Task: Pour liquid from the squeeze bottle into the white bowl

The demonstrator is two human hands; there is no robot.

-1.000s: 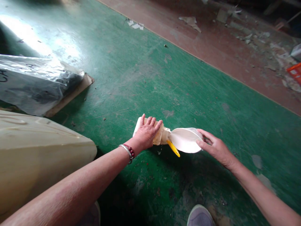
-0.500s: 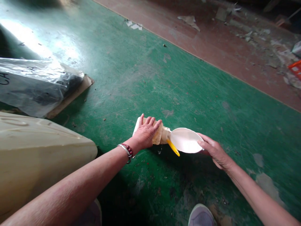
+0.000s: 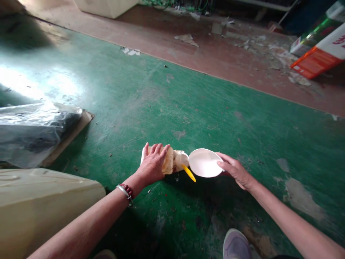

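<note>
My left hand point(image 3: 154, 162) rests over a stained, cream-coloured plastic container point(image 3: 168, 162), its fingers spread across the top and side. The container appears tipped, with its open end facing right. A yellow handle point(image 3: 189, 173) sticks out at that end; what it belongs to is hidden. Close by on the right, my right hand point(image 3: 237, 171) grips a white bowl point(image 3: 204, 163) by its right rim, thumb inside and fingers outside. The bowl is tilted toward me, and no contents show in it. Its left rim lies right by the container's open end; I cannot tell whether they touch.
A large cream plastic container point(image 3: 48, 205) stands at lower left. Beyond it lies a clear plastic bag point(image 3: 35, 126) with dark contents on a board. Across the worn green floor point(image 3: 151, 111), a brown strip point(image 3: 156, 32) holds scraps and an orange-and-white box point(image 3: 318, 59). My shoe point(image 3: 235, 244) is below.
The view has tilted up, bringing more of the far floor and boxes in. The cream container and bowl sit slightly farther apart, showing more of the container's open end. Both hands keep their holds.
</note>
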